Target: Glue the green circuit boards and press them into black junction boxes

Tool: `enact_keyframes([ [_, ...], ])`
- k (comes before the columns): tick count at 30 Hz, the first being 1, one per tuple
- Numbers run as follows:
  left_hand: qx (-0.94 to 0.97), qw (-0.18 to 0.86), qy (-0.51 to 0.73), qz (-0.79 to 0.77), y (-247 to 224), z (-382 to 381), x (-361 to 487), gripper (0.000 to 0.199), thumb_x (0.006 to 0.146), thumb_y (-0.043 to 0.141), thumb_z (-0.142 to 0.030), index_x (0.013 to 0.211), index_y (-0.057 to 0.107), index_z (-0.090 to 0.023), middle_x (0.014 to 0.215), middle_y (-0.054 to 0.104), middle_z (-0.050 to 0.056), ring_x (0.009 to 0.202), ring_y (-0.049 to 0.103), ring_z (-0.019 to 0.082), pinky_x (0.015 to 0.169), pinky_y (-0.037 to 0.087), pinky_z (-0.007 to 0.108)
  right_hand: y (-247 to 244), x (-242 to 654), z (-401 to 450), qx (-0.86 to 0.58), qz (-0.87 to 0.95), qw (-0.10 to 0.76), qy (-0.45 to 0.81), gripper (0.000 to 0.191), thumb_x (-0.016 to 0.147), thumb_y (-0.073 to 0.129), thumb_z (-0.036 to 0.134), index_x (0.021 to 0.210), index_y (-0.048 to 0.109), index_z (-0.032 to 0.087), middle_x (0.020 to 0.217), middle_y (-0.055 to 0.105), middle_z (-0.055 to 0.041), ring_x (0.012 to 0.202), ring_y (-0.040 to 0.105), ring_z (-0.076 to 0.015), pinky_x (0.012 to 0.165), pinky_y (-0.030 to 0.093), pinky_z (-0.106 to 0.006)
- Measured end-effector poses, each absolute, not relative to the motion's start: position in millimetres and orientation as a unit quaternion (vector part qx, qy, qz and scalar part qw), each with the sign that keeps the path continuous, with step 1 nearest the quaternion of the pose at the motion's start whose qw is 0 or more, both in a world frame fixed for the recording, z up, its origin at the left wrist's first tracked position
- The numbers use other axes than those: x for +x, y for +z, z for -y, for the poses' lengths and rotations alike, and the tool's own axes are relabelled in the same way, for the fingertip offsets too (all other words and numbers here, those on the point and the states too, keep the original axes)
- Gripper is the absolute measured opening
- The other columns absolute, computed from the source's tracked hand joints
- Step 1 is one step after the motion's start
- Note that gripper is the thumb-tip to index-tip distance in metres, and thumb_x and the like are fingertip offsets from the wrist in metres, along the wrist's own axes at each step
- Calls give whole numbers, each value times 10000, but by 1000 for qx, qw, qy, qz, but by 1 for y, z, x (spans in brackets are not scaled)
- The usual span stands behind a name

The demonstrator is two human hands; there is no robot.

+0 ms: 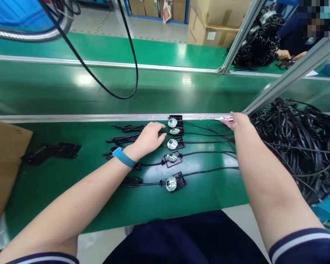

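Observation:
Several round green circuit boards [171, 183] lie in a column on the green bench, each on or beside a black plastic housing [180, 180] with black cables running left and right. My left hand [151, 137], with a blue wrist strap [124, 157], reaches over the cables just left of the upper boards. Its thumb and forefinger are apart near the second board [175, 131], and I see nothing between them. Farther right, my right hand [238, 120] is closed on a slim white-and-red tube [227, 118], its pale tip pointing left near the metal rail.
A large tangle of black cables [297, 146] is heaped at the right. Black housings [67, 150] and a cardboard box [8, 165] stand at the left. A black cable loop [136, 73] hangs overhead. A slanting metal post [288, 80] rises at right; a co-worker sits beyond it.

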State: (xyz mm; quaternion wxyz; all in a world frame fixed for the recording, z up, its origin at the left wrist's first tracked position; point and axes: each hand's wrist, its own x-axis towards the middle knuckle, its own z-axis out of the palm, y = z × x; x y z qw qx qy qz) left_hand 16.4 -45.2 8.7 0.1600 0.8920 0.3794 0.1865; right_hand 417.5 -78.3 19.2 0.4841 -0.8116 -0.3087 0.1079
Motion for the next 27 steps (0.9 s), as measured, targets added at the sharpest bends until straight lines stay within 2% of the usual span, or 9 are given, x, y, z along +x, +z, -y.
enact_keyframes([
  [4, 872, 145, 232, -406, 28, 84, -10, 337, 922, 534, -314, 1190, 614, -125, 1180, 682, 145, 1137, 601, 290, 1020, 480, 463, 49, 390, 110, -805, 220, 481, 270, 67, 913, 595, 165, 862, 556, 145, 829, 670, -78, 648, 677, -155, 539, 593, -304],
  [7, 873, 162, 250, -387, 36, 139, -40, 249, 959, 512, -332, 1131, 622, -189, 1125, 698, 101, 1081, 624, 258, 983, 492, 440, 53, 338, 168, -745, 375, 479, 274, 65, 851, 637, 182, 911, 616, 167, 851, 679, -64, 696, 672, -170, 633, 589, -328],
  [10, 898, 188, 220, -331, 27, 193, -63, 245, 951, 570, -321, 1171, 609, -221, 1170, 694, 99, 1110, 621, 259, 982, 482, 442, 40, 279, 229, -623, 670, 329, 232, 75, 857, 640, 201, 928, 665, 201, 919, 709, -64, 874, 658, -220, 844, 550, -435],
  [12, 908, 186, 200, -318, 13, 214, -69, 317, 937, 612, -322, 1234, 587, -213, 1218, 677, 122, 1138, 610, 274, 990, 473, 458, 25, 250, 254, -554, 764, 242, 225, 164, 874, 639, 173, 1033, 663, 203, 1014, 713, -83, 979, 635, -250, 902, 518, -472],
  [15, 908, 181, 182, -330, -6, 222, -70, 288, 946, 598, -298, 1218, 609, -203, 1131, 697, 120, 1060, 630, 268, 940, 493, 452, 7, 227, 265, -518, 811, 172, 210, 148, 903, 624, 141, 1042, 650, 183, 985, 700, -95, 956, 619, -254, 868, 523, -452],
  [17, 904, 185, 185, -337, -11, 217, -68, 203, 968, 549, -270, 1134, 647, -205, 1000, 708, 95, 959, 641, 241, 880, 512, 421, 4, 223, 263, -514, 816, 174, 200, 88, 944, 582, 157, 997, 647, 183, 935, 685, -89, 896, 623, -234, 822, 536, -404],
  [19, 898, 189, 209, -338, -7, 212, -68, 175, 985, 509, -249, 1052, 665, -207, 923, 705, 76, 898, 644, 218, 845, 519, 394, 9, 222, 263, -513, 813, 194, 196, 127, 992, 521, 192, 1013, 645, 192, 939, 677, -85, 870, 634, -211, 790, 542, -356],
  [23, 878, 223, 268, -329, 12, 211, -66, 175, 995, 491, -247, 1019, 658, -198, 912, 707, 69, 850, 663, 185, 794, 536, 324, 32, 224, 275, -517, 814, 188, 185, 229, 1032, 428, 217, 1079, 650, 194, 925, 680, -82, 830, 650, -196, 746, 535, -322],
  [27, 853, 298, 223, -364, 26, 218, -55, 174, 986, 478, -265, 995, 637, -196, 852, 692, 40, 754, 647, 157, 687, 513, 270, 45, 225, 285, -525, 818, 136, 189, 251, 1026, 425, 217, 1120, 655, 185, 923, 705, -80, 809, 672, -204, 719, 527, -327],
])
